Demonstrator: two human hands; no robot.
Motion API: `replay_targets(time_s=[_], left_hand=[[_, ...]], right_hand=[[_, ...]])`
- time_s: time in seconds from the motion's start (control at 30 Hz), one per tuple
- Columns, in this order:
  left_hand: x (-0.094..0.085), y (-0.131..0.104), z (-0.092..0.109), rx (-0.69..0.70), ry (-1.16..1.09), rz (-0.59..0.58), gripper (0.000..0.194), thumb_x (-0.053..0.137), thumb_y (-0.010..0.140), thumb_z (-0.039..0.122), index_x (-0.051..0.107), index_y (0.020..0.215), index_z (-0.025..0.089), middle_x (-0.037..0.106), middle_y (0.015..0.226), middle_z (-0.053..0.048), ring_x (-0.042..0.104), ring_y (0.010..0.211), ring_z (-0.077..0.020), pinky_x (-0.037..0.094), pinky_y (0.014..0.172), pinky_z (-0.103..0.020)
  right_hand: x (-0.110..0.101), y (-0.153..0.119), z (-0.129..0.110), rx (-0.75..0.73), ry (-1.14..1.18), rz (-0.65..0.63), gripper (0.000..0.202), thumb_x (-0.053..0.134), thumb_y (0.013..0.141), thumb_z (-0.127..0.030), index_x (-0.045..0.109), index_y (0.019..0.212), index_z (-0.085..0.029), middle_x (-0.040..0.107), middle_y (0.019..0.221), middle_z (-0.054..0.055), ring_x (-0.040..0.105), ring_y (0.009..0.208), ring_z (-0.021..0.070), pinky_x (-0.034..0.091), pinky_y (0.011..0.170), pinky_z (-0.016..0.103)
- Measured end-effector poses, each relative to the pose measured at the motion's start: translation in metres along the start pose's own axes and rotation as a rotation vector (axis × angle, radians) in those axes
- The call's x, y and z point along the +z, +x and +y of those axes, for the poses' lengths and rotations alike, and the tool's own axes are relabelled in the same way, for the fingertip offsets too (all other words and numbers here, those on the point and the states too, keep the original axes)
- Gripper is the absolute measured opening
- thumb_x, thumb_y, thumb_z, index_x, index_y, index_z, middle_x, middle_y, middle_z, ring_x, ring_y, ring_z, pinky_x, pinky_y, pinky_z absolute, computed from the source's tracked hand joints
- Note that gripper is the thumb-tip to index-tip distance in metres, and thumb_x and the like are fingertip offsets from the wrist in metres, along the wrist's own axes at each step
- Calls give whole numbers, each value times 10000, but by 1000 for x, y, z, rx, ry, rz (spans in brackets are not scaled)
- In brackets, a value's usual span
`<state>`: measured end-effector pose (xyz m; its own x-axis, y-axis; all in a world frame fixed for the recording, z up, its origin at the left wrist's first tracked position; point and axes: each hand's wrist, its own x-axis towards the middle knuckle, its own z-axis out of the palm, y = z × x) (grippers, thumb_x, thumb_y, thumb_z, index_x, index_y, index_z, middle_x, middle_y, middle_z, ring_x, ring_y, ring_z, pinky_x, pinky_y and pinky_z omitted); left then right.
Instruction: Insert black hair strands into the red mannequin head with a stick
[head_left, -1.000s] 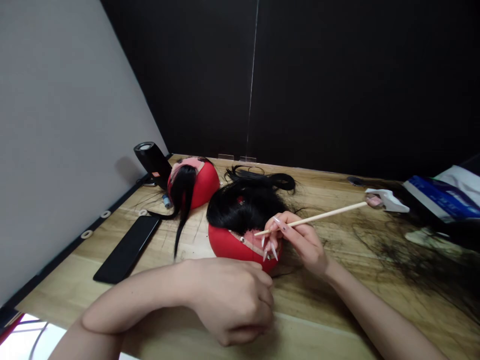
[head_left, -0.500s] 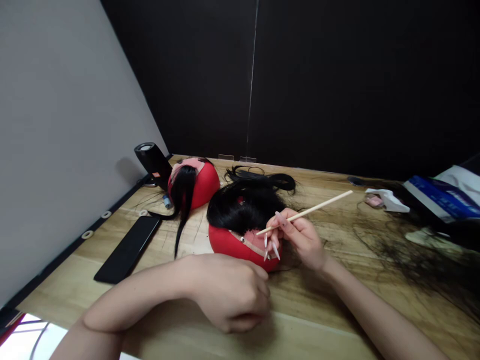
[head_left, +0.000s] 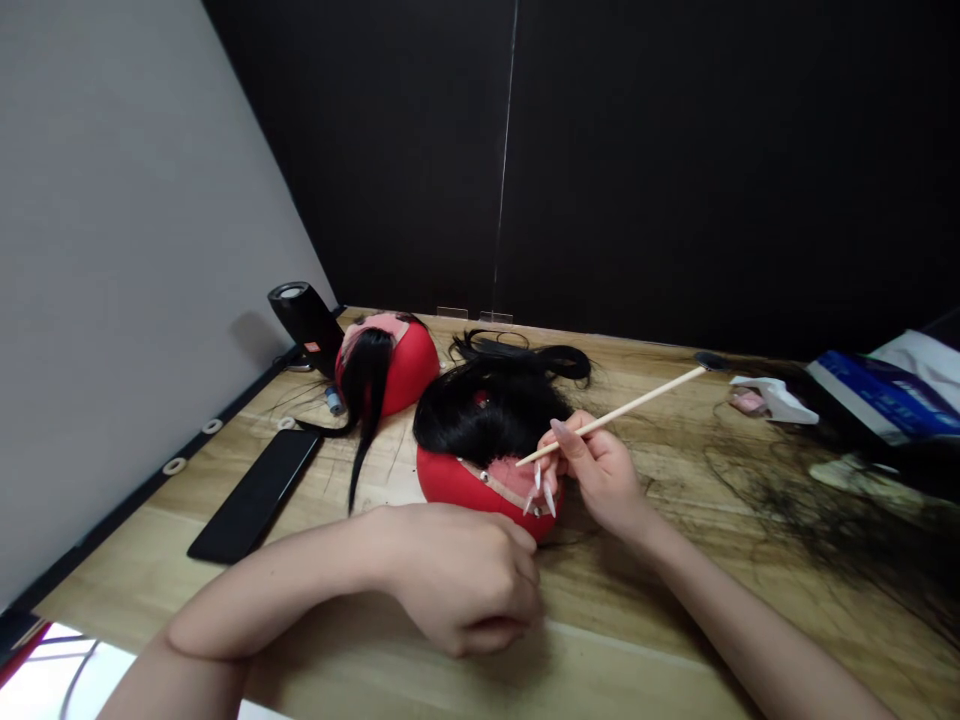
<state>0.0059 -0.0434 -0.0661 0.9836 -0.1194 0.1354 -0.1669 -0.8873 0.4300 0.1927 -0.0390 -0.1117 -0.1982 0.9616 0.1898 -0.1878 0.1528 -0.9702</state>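
My right hand [head_left: 596, 465] pinches a thin pale wooden stick [head_left: 637, 405]. The stick's lower tip is over a pink net patch [head_left: 514, 475] at the front of a red head form [head_left: 457, 490], and its other end points up to the right. Black hair [head_left: 487, 415] covers the back of this form, with a loop trailing behind it. My left hand [head_left: 469, 580] is curled closed against the near side of the form. Its fingertips are turned away, so whatever they pinch is hidden.
Behind to the left sits a second red head form [head_left: 412, 370] with black hair, beside a black speaker [head_left: 304, 325]. A phone [head_left: 255, 500] lies at left. Loose hair [head_left: 825, 520], crumpled tissue [head_left: 784, 402] and a blue packet [head_left: 877, 395] are on the right.
My right hand has shifted slightly, and the stick's upper end now reaches a little higher. My left hand stays nearly in place.
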Motion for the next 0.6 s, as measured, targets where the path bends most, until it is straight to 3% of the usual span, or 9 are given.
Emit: replay_targets(time_s=[0.17,0.23,0.33,0.5,0.6], left_hand=[[-2,-1,1,-50,70,-11,176,607,796,134,529,648,187,657,672,-37,530,631,-157,470,689,-282],[-2,-2,1,-80,79,-4,173,619,782,148,527,644,194,665,684,-30,540,640,-161,471,686,-287],[-1,-3,1,-96,90,-5,190,617,784,158,520,627,201,670,688,-28,551,650,-167,474,695,-294],[1,-5,0,-115,101,3,171,612,776,158,532,631,197,675,706,-26,549,651,-165,471,666,-297],[-1,-5,3,-118,121,16,156,614,784,165,545,646,192,675,717,-25,551,654,-160,470,668,-295]], right_hand=[[1,-2,-6,-389,-326,143,337,507,995,-363,526,712,-182,561,704,28,584,704,126,510,669,264],[1,-3,-7,-458,-401,149,327,478,1011,-314,535,714,-188,563,723,37,597,831,147,497,773,288],[2,-5,-6,-373,-364,111,256,432,1032,-297,498,804,-200,589,703,17,647,854,148,516,771,290],[7,-7,-5,-168,-197,83,248,443,1024,-388,408,854,-209,562,598,-45,586,468,105,484,447,217],[10,-4,-12,-149,-115,89,274,495,996,-428,405,863,-205,571,596,-48,592,438,111,477,387,205]])
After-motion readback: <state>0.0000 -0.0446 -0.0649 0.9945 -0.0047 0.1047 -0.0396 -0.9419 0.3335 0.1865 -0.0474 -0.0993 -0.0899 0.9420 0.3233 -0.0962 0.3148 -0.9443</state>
